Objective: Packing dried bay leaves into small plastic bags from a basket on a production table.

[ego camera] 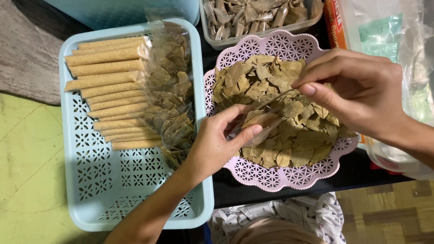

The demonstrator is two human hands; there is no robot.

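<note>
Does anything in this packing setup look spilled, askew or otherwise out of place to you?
Nothing stands out. The dried leaves stay heaped inside the pink tray, the filled packets lie in a neat row in the blue basket, and the left hand and right hand hold a clear bag over the heap.

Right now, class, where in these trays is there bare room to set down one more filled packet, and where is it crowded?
The blue tray has bare perforated floor in its near half, bordered by the tan packet stack, the leaf bags and the left hand. The pink basket is heaped with dried leaves, with both hands, the right hand included, over it: crowded.
</note>
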